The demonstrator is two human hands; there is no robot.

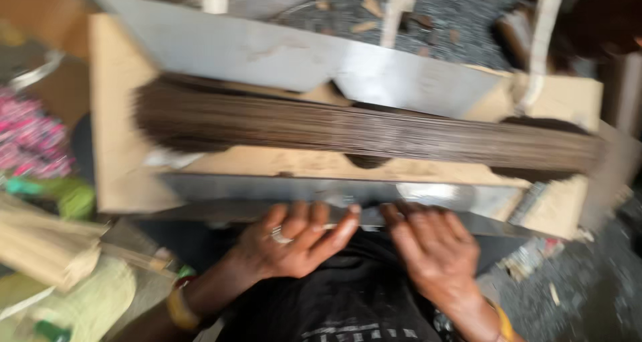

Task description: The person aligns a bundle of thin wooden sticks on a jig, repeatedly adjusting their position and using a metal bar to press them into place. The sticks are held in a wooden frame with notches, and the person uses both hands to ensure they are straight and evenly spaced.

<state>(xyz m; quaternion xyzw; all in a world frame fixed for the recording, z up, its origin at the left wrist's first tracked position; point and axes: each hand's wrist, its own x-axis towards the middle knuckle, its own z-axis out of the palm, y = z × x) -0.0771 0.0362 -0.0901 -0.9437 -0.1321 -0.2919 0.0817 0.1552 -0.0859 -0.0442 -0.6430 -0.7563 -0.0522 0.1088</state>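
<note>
- Grey gritty floor [461, 21] with scattered wood chips shows at twelve o'clock, beyond a pale wooden board [114, 115] that serves as the work surface; the whole view is motion-blurred.
- Across the board lies a thick bundle of thin dark sticks [361, 131], its long axis running from nine o'clock to three o'clock, between two grey metal sheets [281, 54].
- From the fingers the bundle lies at twelve o'clock, apart from them, with the near metal sheet between.
- Left hand [291, 242], a ring on one finger, rests at the near sheet's edge with fingers loosely curled; whether it pinches anything I cannot tell.
- Right hand [435, 248] lies flat and spread beside it, holding nothing.
- Both hands sit about equally near the bundle.
- Pale sticks [40, 245] are stacked at eight o'clock, pink patterned cloth [27, 138] at nine.
</note>
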